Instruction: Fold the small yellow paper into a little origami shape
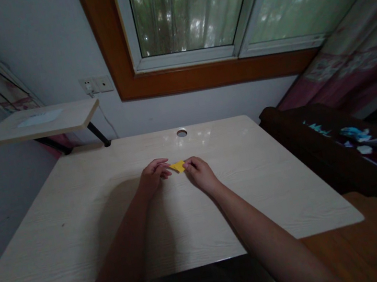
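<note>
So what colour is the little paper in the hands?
Yellow: the paper shows best in the head view.

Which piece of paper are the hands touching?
The small yellow folded paper on the pale wooden desk, held between the left hand and right hand; the pale sheet on the raised side shelf lies untouched.

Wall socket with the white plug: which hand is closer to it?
Left. The left hand rests on the desk below and right of the wall socket; the right hand is farther right, across the yellow paper both pinch.
</note>
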A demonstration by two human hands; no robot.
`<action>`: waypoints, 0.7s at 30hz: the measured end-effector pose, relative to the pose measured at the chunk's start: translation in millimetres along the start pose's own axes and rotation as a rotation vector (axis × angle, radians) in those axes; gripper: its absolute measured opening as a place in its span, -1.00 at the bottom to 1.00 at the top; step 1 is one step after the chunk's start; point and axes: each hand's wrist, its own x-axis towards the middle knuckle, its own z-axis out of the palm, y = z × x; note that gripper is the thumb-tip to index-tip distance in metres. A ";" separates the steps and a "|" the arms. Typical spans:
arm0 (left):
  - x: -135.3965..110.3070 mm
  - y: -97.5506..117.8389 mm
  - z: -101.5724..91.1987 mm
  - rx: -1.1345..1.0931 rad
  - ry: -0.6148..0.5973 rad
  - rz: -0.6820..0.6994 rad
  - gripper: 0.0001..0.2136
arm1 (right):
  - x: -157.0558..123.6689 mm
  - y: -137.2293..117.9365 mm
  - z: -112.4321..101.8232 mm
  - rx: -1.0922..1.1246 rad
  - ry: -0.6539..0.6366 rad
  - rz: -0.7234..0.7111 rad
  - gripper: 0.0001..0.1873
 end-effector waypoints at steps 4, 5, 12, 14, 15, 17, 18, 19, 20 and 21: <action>-1.5 2.5 1.8 0.060 -0.016 0.036 -0.70 | 0.4 1.3 1.0 0.029 -0.006 -0.008 -0.82; -1.9 2.8 2.1 0.078 -0.031 0.046 -0.69 | 0.4 1.1 1.2 0.033 -0.009 -0.012 -0.81; -1.7 -1.2 2.2 0.291 -0.141 0.122 -0.70 | -0.4 -7.7 0.1 0.042 -0.057 -0.089 -0.84; -1.8 -1.8 1.7 0.356 -0.144 0.152 -0.74 | -1.3 -11.0 -0.4 0.040 -0.079 -0.126 -0.85; -2.1 -1.6 1.4 0.378 -0.147 0.163 -0.74 | -1.8 -12.6 -0.7 0.037 -0.083 -0.139 -0.86; -2.7 -0.2 0.7 0.411 -0.147 0.186 -0.74 | -3.0 -15.9 -1.3 0.032 -0.071 -0.161 -0.86; -2.9 0.9 0.3 0.426 -0.138 0.205 -0.74 | -3.7 -17.6 -1.8 0.031 -0.057 -0.169 -0.87; -2.9 2.1 -0.1 0.441 -0.130 0.231 -0.74 | -4.3 -19.4 -2.4 0.030 -0.043 -0.177 -0.87; -2.8 3.3 -0.6 0.458 -0.121 0.266 -0.75 | -5.0 -21.1 -3.2 0.030 -0.029 -0.184 -0.87; -2.5 4.5 -1.1 0.478 -0.116 0.306 -0.77 | -5.7 -22.8 -4.0 0.028 -0.021 -0.190 -0.86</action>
